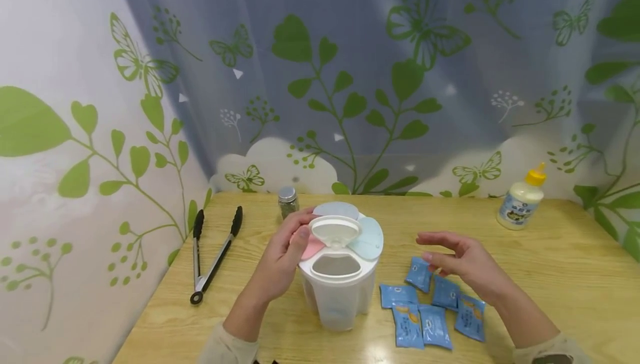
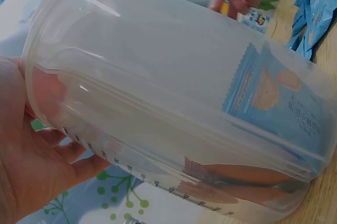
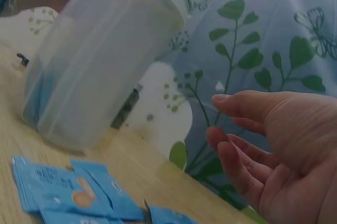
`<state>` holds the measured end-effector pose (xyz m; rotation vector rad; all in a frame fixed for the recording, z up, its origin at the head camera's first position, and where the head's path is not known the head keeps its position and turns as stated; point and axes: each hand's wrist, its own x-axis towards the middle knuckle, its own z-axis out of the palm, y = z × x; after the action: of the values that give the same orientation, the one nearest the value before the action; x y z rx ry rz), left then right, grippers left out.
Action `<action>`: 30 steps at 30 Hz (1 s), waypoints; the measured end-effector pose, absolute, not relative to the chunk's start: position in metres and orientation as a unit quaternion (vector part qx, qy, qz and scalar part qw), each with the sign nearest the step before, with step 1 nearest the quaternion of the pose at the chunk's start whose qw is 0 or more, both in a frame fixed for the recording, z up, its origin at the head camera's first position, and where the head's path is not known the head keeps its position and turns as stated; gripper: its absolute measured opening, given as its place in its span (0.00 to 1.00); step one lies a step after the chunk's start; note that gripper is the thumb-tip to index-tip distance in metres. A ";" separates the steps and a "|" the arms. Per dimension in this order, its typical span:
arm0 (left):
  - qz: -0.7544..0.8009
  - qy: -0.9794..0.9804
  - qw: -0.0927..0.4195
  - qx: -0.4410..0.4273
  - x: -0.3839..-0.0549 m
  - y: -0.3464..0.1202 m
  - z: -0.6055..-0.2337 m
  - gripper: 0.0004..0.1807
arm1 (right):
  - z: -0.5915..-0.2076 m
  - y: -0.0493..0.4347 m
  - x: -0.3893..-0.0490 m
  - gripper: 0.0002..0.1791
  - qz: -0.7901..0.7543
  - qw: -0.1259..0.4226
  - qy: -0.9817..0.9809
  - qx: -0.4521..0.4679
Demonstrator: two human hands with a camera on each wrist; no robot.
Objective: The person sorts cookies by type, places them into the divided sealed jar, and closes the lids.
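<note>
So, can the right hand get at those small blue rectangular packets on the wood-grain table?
Probably yes: the empty right hand hovers near the packets, with nothing visible in between.

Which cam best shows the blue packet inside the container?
Left wrist: the blue packet appears large through the container's translucent wall, its biscuit print visible. Right wrist shows only a hazy blue shape through the wall. Head looks down on the container; I can't make out the packet inside.

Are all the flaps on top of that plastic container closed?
No, in the head view the white flap on the container stands raised instead of lying flat.
</note>
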<state>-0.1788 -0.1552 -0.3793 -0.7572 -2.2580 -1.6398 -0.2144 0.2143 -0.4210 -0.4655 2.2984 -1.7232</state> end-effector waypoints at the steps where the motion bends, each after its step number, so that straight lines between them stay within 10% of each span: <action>1: -0.563 -0.774 0.126 -0.260 -0.179 -0.155 -0.379 0.16 | -0.425 0.217 -0.217 0.26 -0.586 0.120 0.787 -0.154; 30: -0.565 -0.773 0.121 -0.262 -0.181 -0.157 -0.382 0.15 | -0.483 0.229 -0.239 0.30 -0.518 0.118 0.835 -0.144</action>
<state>-0.1808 -0.1567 -0.3823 -0.7651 -2.2578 -1.6507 -0.2394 0.2287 -0.4827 -0.4215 2.4432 -1.5142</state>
